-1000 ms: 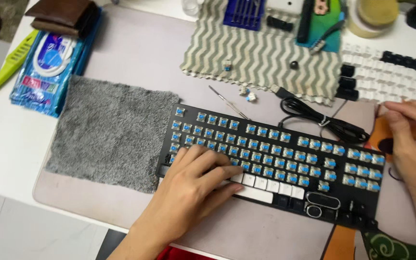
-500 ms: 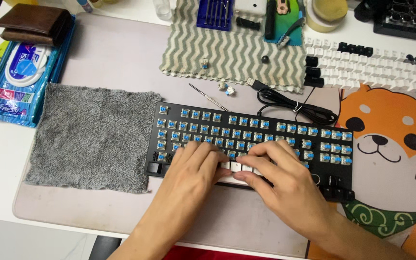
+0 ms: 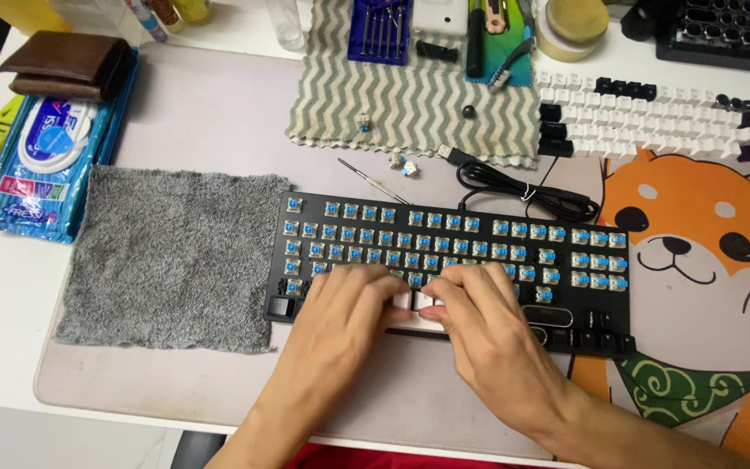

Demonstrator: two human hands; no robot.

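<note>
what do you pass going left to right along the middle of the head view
blue wipes pack → grey towel → black keyboard with left hand then right hand on it → dog-print mat

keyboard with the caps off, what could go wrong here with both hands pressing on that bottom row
Both hands, left hand and right hand, press the white keycap on the keyboard. Uneven pressure could seat it crooked. Palms hover over bare blue switches and might knock a stem. Loose switches and a thin metal tool lie just behind and could get swept away.
</note>
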